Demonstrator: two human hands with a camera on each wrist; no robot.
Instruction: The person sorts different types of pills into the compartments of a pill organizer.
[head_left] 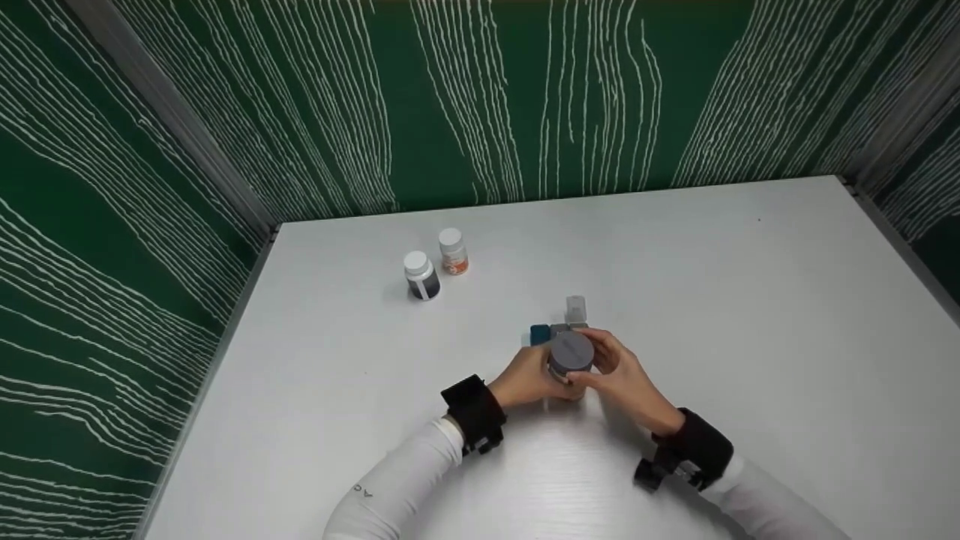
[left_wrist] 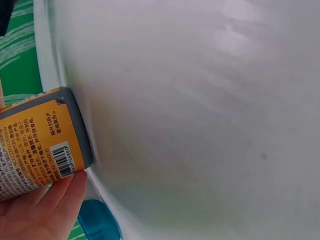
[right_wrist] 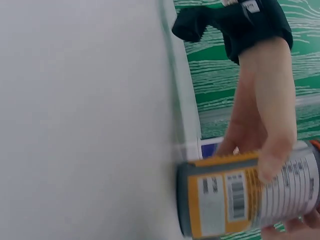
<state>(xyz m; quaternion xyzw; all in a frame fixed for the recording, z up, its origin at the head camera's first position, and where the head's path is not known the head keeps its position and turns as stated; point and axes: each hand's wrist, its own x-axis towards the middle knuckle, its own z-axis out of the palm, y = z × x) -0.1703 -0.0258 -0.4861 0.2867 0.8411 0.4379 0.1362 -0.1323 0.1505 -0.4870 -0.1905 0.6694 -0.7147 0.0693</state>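
Gray-capped bottle (left_wrist: 35, 145) is near the pill case (head_left: 559, 328), our left hand (head_left: 529, 378) gripping its body, our right hand (head_left: 628, 384) its cap (head_left: 571, 351); we're probably opening it, which calls for a steady twist next.

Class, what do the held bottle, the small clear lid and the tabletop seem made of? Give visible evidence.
Held bottle: probably plastic, fairly matte; its grey end is evenly coloured with a rounded edge.
Clear lid: likely plastic; it looks see-through.
Tabletop: possibly laminate or painted board; smooth and white, with soft glare.
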